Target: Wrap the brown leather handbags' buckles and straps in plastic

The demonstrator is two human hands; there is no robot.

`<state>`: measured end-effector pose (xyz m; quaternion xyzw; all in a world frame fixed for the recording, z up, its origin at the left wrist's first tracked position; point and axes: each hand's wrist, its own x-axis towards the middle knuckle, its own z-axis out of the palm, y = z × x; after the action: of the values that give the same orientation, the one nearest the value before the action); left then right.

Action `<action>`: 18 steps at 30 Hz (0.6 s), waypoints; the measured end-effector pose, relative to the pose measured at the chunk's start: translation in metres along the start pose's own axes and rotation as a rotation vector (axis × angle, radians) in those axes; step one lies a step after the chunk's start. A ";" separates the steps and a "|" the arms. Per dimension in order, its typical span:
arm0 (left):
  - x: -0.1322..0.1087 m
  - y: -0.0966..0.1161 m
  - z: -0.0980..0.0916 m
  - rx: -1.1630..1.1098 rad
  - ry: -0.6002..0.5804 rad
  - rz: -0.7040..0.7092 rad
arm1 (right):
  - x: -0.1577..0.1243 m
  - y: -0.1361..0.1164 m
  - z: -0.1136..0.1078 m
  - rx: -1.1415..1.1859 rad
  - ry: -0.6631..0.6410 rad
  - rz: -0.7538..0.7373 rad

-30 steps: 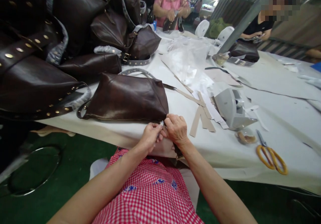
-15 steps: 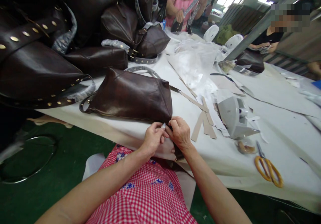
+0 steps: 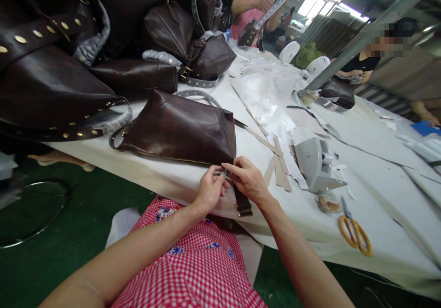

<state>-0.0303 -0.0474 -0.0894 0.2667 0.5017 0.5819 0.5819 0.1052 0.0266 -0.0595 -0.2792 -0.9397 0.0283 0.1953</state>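
A dark brown leather bag lies flat near the front edge of the white-covered table. A brown strap hangs from its near right corner over the table edge. My left hand pinches a small pale piece at that corner, fingers closed. My right hand meets it from the right, fingers curled against the strap's top and the bag's corner. The two hands touch each other.
A heap of studded dark bags fills the left and back. Right of the bag lie beige paper strips, a grey device, a small dish and yellow-handled scissors. Two other people work at the far end.
The brown strap now shows below my right hand, hanging over the table edge. My right hand has shifted slightly along the bag's corner. The camera view has drifted.
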 end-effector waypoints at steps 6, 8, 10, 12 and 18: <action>0.001 0.010 0.001 -0.049 0.019 -0.114 | -0.001 -0.007 0.009 -0.272 0.101 -0.180; 0.001 0.010 0.000 -0.054 0.013 -0.128 | -0.004 -0.006 0.013 -0.232 0.142 -0.168; 0.002 0.006 0.000 -0.026 0.003 -0.105 | -0.006 -0.004 0.017 -0.163 0.172 -0.132; 0.002 0.001 -0.001 0.021 -0.002 -0.047 | -0.006 -0.001 0.019 -0.089 0.185 -0.097; 0.001 -0.006 0.001 0.102 0.028 0.051 | 0.004 0.006 0.008 0.127 0.088 -0.025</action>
<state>-0.0274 -0.0476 -0.0950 0.3007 0.5317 0.5740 0.5454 0.1025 0.0340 -0.0662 -0.2555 -0.9300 0.0731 0.2541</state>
